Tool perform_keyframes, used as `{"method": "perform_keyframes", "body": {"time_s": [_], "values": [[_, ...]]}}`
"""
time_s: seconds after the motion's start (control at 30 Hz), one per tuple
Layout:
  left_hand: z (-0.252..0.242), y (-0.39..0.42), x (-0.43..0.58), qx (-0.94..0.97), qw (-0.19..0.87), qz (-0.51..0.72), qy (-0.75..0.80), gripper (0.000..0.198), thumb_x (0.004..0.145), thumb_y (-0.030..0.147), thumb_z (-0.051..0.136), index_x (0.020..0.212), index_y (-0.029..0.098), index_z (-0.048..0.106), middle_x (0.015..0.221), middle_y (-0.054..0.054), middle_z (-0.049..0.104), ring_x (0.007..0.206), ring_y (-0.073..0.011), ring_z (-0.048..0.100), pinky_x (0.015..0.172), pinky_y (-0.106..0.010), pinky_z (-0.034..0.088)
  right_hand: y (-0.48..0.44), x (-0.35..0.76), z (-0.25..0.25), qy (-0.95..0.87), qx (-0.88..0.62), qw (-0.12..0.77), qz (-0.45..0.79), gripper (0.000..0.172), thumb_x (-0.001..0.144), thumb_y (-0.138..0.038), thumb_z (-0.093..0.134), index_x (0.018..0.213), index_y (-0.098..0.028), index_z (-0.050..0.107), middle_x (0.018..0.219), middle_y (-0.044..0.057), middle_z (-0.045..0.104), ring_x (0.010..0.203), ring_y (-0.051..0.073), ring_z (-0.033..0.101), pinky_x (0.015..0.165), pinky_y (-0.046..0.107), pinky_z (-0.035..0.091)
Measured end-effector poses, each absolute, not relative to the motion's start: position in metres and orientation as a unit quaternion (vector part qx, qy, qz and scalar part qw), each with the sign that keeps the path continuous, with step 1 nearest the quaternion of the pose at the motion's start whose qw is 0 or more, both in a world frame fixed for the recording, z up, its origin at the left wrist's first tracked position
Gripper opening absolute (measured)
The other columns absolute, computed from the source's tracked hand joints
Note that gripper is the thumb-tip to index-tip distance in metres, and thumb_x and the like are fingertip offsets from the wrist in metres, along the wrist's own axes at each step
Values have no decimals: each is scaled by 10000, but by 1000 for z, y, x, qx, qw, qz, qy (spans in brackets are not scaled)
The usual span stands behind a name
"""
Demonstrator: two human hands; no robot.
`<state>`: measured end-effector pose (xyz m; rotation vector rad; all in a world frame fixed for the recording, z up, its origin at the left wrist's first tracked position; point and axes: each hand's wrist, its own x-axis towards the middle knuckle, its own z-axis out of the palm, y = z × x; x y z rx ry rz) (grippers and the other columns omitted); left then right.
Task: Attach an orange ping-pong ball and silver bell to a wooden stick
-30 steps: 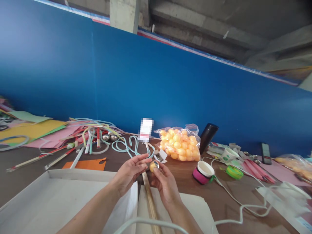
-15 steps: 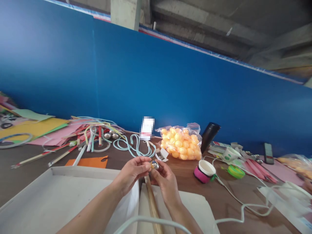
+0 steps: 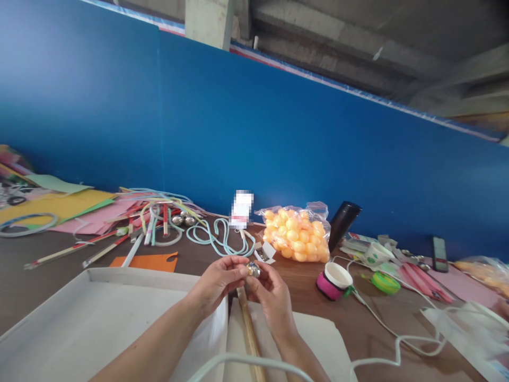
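Between my two hands is a small shiny silver ball [image 3: 253, 270] with a yellowish gleam on its left side. My left hand [image 3: 220, 278] pinches it from the left with thumb and forefinger. From the right, the fingers and thumb of my right hand [image 3: 270, 292] close on the same ball. The fingertips cover part of it. Below the hands a wooden stick [image 3: 251, 334] runs toward me between a shallow white box [image 3: 119, 318] and a pale board [image 3: 314, 339]. A pale cord [image 3: 246, 359] arches across the near edge.
Behind my hands are a bag of orange balls [image 3: 296, 233], a small open box [image 3: 265, 252] and a coiled light-blue cord [image 3: 218, 239]. A pink-banded cup [image 3: 334, 280] and a black bottle [image 3: 344, 223] stand right. Left lie several silver balls [image 3: 183, 218], tubes and coloured paper [image 3: 79, 204].
The view has shifted slightly. Both hands stay together around the silver ball, which looks turned a little between the fingers.
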<state>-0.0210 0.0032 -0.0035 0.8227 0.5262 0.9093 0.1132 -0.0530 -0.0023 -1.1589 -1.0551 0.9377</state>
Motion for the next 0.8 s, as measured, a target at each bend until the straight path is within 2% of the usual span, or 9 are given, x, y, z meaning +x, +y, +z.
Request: {"method": "perform_keyframes", "body": {"time_s": [0.17,0.5,0.67,0.8], "values": [[-3,5,-21,373,790,418,249,281,666,168,712,925,135,607,821,-34,624,699,-87,602,668,-187,482,-52,113,-3,-464,-515,606,390,436,712,-350,697,1091,-176,567,898,68,668,767,221,635,525,242,536],[-7,8,-22,340,813,408,238,282,668,136,705,930,136,600,782,-20,616,623,-68,598,595,-160,504,-54,113,-7,-478,-536,597,357,452,714,-372,682,1107,-185,562,908,72,661,761,234,634,551,285,546],[-9,9,-22,337,818,401,238,269,672,140,703,919,132,597,804,-30,622,620,-68,605,583,-151,510,-55,113,-7,-488,-554,594,319,434,721,-369,669,1100,-179,577,931,77,664,772,228,631,620,303,541],[-9,8,-22,333,821,397,239,261,673,138,703,912,128,597,807,-31,625,606,-58,603,573,-136,508,-56,111,-6,-486,-563,596,303,431,711,-381,668,1090,-188,601,944,79,668,755,224,632,604,301,534]]}}
